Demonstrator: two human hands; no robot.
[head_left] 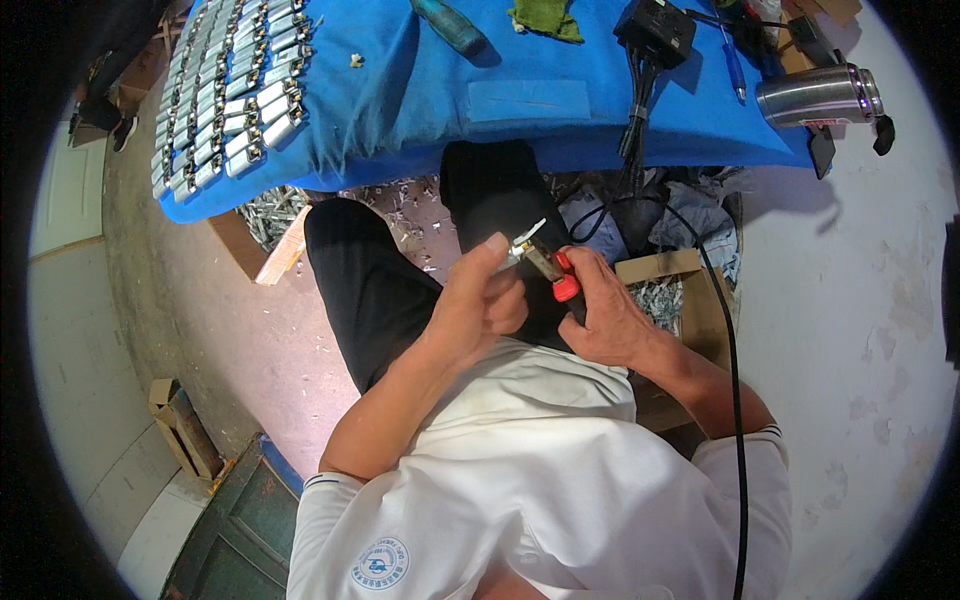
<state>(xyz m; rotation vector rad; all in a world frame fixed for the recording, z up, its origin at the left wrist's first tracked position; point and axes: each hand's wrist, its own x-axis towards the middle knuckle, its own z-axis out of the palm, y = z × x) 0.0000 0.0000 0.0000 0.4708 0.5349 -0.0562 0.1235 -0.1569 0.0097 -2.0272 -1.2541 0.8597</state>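
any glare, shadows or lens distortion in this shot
Head view: black rounded rim and bowed edge on the blue-covered table, from the fisheye; bright glints on the steel flask; soft shadow on the pale surface by the table's right corner; left hand perhaps slightly blurred.

A round blue emblem [381,563], ringed with small lettering around a central motif, stands on the front of the white shirt [580,480]. Reddish marking on the steel flask [810,97] is too small to read.
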